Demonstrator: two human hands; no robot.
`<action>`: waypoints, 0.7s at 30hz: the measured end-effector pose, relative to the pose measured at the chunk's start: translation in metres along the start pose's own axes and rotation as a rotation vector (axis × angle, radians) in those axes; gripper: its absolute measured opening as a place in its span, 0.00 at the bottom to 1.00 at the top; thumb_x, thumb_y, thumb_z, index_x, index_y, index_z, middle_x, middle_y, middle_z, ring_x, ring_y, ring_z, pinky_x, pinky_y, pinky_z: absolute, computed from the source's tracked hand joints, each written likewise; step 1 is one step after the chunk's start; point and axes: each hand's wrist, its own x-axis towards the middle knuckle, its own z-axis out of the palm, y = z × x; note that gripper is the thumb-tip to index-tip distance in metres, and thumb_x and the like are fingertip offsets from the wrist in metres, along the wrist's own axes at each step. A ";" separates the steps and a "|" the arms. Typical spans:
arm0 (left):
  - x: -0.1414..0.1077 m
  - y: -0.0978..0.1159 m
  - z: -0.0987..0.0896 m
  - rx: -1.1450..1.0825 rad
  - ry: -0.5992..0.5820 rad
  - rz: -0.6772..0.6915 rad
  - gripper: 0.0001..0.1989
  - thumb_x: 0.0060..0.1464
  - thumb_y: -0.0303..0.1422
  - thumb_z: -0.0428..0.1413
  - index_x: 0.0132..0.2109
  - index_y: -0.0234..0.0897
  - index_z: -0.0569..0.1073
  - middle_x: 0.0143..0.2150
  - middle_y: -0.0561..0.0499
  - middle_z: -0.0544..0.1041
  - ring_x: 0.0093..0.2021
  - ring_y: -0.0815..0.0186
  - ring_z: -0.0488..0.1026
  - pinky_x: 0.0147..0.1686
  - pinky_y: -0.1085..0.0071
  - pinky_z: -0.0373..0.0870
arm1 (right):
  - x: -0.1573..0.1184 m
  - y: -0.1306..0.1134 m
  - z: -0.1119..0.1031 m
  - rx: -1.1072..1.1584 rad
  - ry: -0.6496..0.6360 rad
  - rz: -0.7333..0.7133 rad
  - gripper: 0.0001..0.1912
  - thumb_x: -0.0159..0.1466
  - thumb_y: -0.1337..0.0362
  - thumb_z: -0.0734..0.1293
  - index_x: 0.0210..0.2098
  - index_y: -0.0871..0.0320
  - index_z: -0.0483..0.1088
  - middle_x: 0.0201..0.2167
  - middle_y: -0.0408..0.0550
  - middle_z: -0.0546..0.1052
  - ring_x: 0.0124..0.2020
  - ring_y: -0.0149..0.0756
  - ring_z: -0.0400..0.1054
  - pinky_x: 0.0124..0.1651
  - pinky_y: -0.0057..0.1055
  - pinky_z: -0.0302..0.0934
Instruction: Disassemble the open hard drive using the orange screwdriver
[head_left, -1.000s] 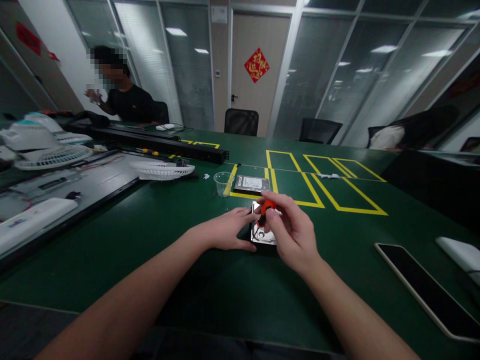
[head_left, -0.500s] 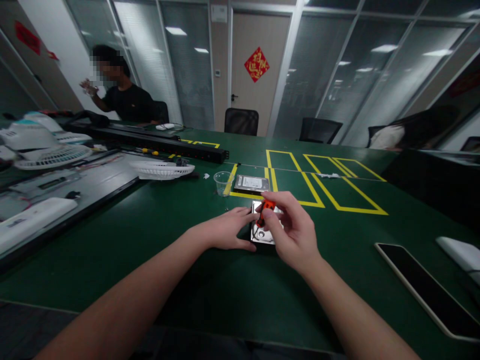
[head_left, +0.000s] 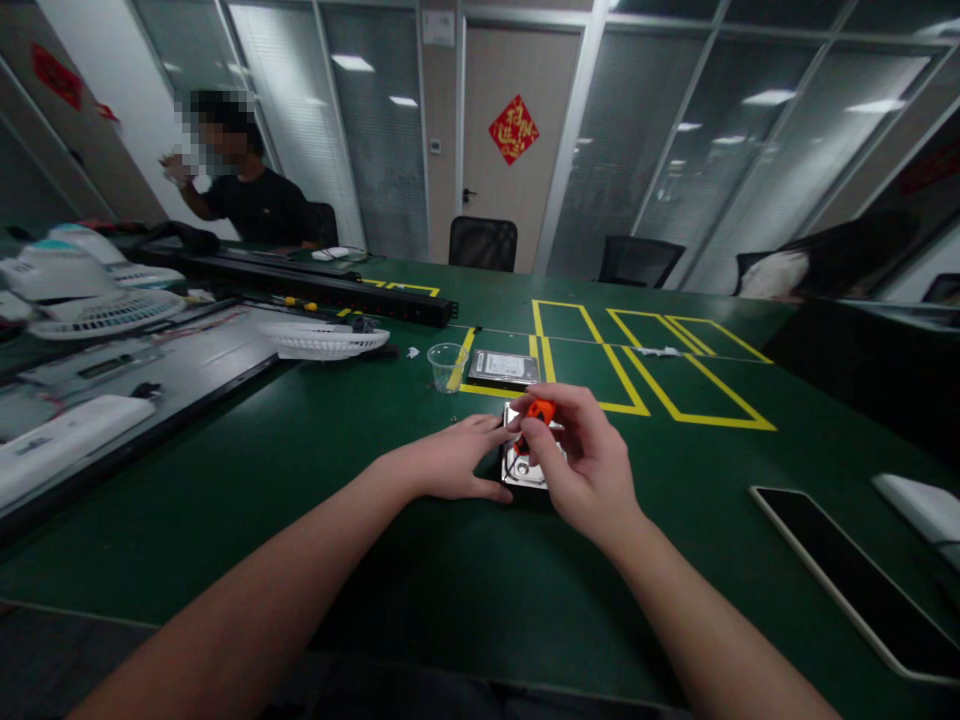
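A silver hard drive [head_left: 523, 470] lies on the green table in front of me, partly covered by my hands. My left hand [head_left: 456, 462] holds it at its left side, thumb by the near corner and fingers reaching over the far part. Pinched between the thumb and fingers of my right hand [head_left: 589, 462] is a screwdriver [head_left: 539, 410] with an orange and black handle. Its thin shaft slants down to the left, toward the drive's left edge; the tip is too small to make out. Just beyond lies a second hard drive [head_left: 504, 367], label up.
A clear plastic cup [head_left: 448, 370] stands left of the second drive. Yellow tape rectangles [head_left: 705, 420] mark the table. A phone [head_left: 847, 570] lies at the right. White fan parts [head_left: 326, 340] and a long panel [head_left: 202, 360] fill the left; a person [head_left: 259, 205] sits beyond.
The screwdriver's handle has turned a little in my right fingers, showing more orange. My left hand and the hard drive have stayed in place.
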 end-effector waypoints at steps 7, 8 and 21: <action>0.001 -0.004 0.003 0.000 0.002 -0.005 0.57 0.68 0.56 0.81 0.93 0.49 0.68 0.91 0.34 0.74 0.93 0.29 0.67 0.91 0.32 0.67 | 0.001 -0.002 -0.002 -0.035 -0.010 0.008 0.14 0.85 0.60 0.75 0.68 0.46 0.82 0.57 0.51 0.93 0.48 0.42 0.92 0.44 0.36 0.90; 0.001 -0.004 0.003 0.000 0.003 -0.005 0.57 0.68 0.56 0.81 0.93 0.49 0.68 0.91 0.34 0.74 0.93 0.29 0.67 0.91 0.32 0.67 | 0.001 -0.002 -0.002 -0.033 -0.008 0.004 0.13 0.85 0.60 0.75 0.67 0.47 0.82 0.57 0.51 0.93 0.48 0.42 0.92 0.44 0.36 0.90; 0.000 0.002 0.000 0.006 -0.008 -0.010 0.56 0.69 0.55 0.81 0.93 0.49 0.68 0.94 0.34 0.70 0.95 0.28 0.64 0.92 0.33 0.66 | 0.000 0.001 -0.001 -0.004 0.012 0.012 0.13 0.85 0.60 0.77 0.66 0.47 0.80 0.57 0.50 0.92 0.44 0.39 0.90 0.42 0.35 0.89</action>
